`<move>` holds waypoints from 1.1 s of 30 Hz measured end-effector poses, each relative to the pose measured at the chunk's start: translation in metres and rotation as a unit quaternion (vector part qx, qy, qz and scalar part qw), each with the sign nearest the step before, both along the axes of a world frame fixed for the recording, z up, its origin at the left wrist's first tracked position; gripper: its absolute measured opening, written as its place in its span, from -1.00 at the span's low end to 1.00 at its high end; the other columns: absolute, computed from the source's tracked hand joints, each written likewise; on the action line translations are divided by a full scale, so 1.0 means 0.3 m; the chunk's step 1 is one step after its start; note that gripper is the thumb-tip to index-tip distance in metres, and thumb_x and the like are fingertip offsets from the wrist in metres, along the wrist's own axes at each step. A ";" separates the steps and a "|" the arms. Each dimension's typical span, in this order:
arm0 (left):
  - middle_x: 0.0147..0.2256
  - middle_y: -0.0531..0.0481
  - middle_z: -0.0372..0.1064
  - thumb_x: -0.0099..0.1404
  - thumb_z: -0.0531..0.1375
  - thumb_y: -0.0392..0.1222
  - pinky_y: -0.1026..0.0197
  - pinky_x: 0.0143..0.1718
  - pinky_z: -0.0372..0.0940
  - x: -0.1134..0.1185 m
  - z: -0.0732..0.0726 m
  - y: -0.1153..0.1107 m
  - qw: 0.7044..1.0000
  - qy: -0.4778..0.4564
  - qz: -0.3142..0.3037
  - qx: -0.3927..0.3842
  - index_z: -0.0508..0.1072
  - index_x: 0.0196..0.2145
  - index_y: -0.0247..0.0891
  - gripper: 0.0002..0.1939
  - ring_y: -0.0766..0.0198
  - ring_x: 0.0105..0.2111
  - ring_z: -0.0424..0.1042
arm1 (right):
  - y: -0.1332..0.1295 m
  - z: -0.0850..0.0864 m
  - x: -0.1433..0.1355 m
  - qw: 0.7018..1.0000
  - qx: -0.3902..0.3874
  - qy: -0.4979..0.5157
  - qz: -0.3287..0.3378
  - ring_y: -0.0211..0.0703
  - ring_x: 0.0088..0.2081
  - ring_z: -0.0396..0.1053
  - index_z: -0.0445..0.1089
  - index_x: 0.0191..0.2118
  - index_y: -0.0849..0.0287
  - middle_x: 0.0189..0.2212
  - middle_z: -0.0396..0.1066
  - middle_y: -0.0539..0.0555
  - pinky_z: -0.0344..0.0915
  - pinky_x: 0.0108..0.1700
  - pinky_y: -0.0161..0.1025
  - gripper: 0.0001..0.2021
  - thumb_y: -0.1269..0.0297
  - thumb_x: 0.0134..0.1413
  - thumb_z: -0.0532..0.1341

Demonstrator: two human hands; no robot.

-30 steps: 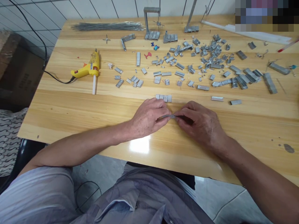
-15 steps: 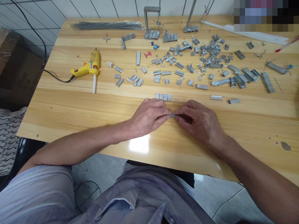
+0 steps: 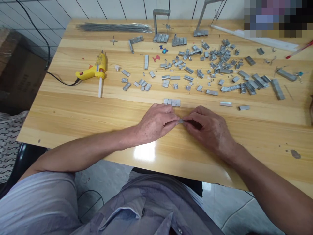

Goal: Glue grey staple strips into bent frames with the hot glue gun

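Between my two hands is a small grey metal piece (image 3: 181,120) that looks like a bit of staple strip, mostly covered by fingertips. My left hand (image 3: 157,122) pinches its left end with thumb and forefinger. From the other side, my right hand (image 3: 211,129) pinches the right end the same way. Both hands are just above the wooden table's front half. Right behind my left hand's knuckles lies a short row of joined staple strips (image 3: 171,102), its lower edge partly hidden. Two single strips, one (image 3: 226,104) nearer and another (image 3: 244,107) farther right, lie beyond my right hand.
A yellow glue gun (image 3: 94,70) with a cord lies at left. Many loose staple pieces (image 3: 221,55) are scattered across the table's middle and right. Behind them stand upright metal frames (image 3: 155,24), beside a bundle of thin wires (image 3: 114,27). A red pen (image 3: 298,50) lies at far right.
The camera view has shifted slightly. Both hands keep the same pinch on the small metal piece, with no clear movement over the table.
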State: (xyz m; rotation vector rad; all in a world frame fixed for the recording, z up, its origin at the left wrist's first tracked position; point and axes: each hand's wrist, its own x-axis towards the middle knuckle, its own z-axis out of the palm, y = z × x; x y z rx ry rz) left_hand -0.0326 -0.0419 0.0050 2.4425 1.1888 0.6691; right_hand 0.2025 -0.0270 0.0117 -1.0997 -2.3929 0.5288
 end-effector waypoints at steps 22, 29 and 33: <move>-0.28 -0.03 0.46 0.43 0.25 -0.18 0.12 -0.19 0.22 0.043 0.003 -0.010 0.999 0.013 0.048 -0.009 0.56 -0.23 -0.23 -0.89 0.18 -0.21 0.46 | -0.005 0.001 0.011 1.000 0.013 -0.003 -0.001 -0.05 -0.25 0.49 0.58 -0.12 0.12 -0.24 0.55 0.15 0.38 -0.26 -0.17 -0.83 0.31 0.31 0.23; -0.31 -0.01 0.47 0.40 0.26 -0.23 0.14 -0.21 0.19 0.052 0.006 -0.014 0.998 0.019 0.054 -0.004 0.57 -0.24 -0.25 -0.92 0.19 -0.23 0.46 | -0.003 -0.007 0.014 1.000 0.018 -0.003 0.008 -0.06 -0.25 0.50 0.58 -0.10 0.14 -0.24 0.55 0.15 0.39 -0.26 -0.17 -0.83 0.33 0.31 0.23; -0.28 -0.01 0.48 0.42 0.25 -0.23 0.13 -0.17 0.21 0.050 0.002 -0.019 0.998 0.025 0.053 -0.010 0.56 -0.25 -0.24 -0.91 0.19 -0.19 0.47 | -0.001 -0.013 0.014 1.000 0.027 0.007 0.008 -0.06 -0.24 0.51 0.58 -0.11 0.12 -0.25 0.55 0.13 0.40 -0.27 -0.19 -0.84 0.33 0.30 0.25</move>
